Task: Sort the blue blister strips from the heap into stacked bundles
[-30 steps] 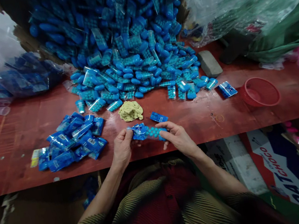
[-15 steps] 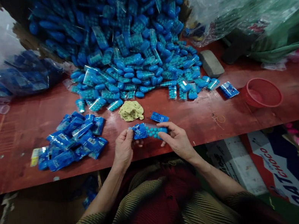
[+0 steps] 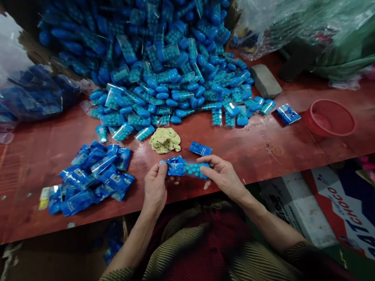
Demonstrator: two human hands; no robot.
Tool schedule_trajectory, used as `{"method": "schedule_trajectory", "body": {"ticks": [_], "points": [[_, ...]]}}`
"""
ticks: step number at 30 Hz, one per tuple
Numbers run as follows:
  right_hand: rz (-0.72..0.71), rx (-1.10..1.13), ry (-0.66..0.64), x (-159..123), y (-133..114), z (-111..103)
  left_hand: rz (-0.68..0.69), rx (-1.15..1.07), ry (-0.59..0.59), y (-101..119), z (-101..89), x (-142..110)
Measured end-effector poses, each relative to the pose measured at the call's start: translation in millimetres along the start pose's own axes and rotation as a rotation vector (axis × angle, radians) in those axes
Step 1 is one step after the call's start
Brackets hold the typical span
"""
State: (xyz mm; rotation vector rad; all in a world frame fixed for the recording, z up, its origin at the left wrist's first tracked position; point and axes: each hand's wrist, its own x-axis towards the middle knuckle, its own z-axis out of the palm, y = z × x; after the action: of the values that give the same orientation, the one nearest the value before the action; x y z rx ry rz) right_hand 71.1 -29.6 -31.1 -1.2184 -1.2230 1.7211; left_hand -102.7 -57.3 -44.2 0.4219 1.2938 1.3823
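Note:
My left hand (image 3: 155, 185) pinches a shiny blue packet (image 3: 176, 165) by its left end. In my right hand (image 3: 223, 173), fingers and thumb grip a clear tube of blue balls (image 3: 193, 170), whose left end meets the packet's right end. Whether the tube's end is inside the packet I cannot tell. Just beyond my hands, another blue packet (image 3: 200, 148) lies on the red table (image 3: 248, 154). A crumpled yellowish lump (image 3: 164, 140) sits behind it to the left. To the left of my left hand is a heap of blue packets (image 3: 78, 177).
A big pile of blue-capped tubes (image 3: 164, 91) spills from a cardboard box (image 3: 34, 51) at the back. To the right are a grey block (image 3: 265, 81), a blue packet (image 3: 288, 114) and a red basket (image 3: 346, 127). Plastic bags (image 3: 29, 93) stand at the back left.
My right hand's fingers have shifted slightly on the tube, covering more of its right end. Both hands stay in nearly the same place.

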Motion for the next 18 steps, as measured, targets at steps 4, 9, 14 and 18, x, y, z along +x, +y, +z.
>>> {"method": "schedule_trajectory", "body": {"ticks": [4,9,14,18], "points": [[-0.049,-0.030,-0.043,1,0,-8,-0.002,0.100,-0.054,1,-2.7,2],[-0.020,0.021,-0.036,0,0,-7,0.052,0.180,-0.070,0,-3.9,5],[0.052,0.206,0.011,-1,8,3,0.050,0.183,-0.066,-1,-3.1,5],[-0.026,0.049,0.025,-4,13,2,0.095,0.244,-0.053,-1,-6.7,6]]}}
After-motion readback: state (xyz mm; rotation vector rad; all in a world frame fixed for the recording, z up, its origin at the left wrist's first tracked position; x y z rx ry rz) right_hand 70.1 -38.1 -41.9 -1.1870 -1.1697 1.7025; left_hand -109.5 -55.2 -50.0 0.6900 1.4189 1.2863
